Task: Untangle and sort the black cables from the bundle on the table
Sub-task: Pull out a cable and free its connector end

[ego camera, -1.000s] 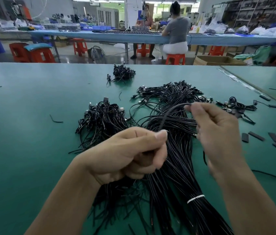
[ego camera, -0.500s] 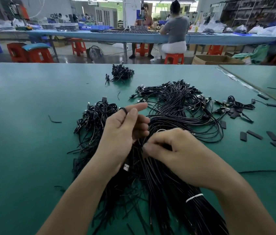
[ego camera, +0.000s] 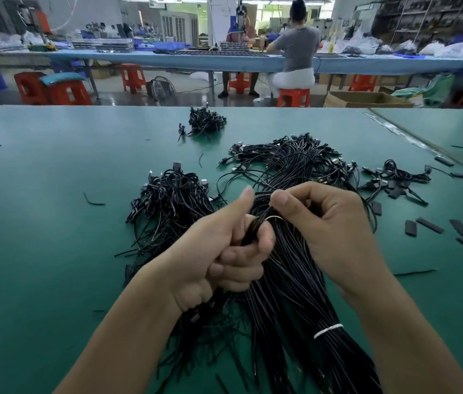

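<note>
A big bundle of thin black cables [ego camera: 295, 282] runs from the near edge up the green table [ego camera: 39, 251], held together low down by a white tie [ego camera: 328, 330]. Its far ends fan out with plugs [ego camera: 290, 155]. My left hand [ego camera: 218, 257] grips a small bunch of cables pulled from the bundle, thumb raised. My right hand [ego camera: 329, 226] pinches a cable just above the left fist, where a thin pale ring [ego camera: 274, 218] sits. A separate pile of looped cables [ego camera: 173, 194] lies to the left.
A small cable heap [ego camera: 204, 122] sits far back. Another knot of cables [ego camera: 395, 177] and several flat black strips [ego camera: 429, 226] lie to the right. Loose cable scraps [ego camera: 93, 200] dot the left side. A person on a red stool [ego camera: 294, 96] works at a far bench.
My left hand has closed from spread fingers into a fist on a bunch of cables. My right hand has risen and moved right, now pinching a cable above the fist.
</note>
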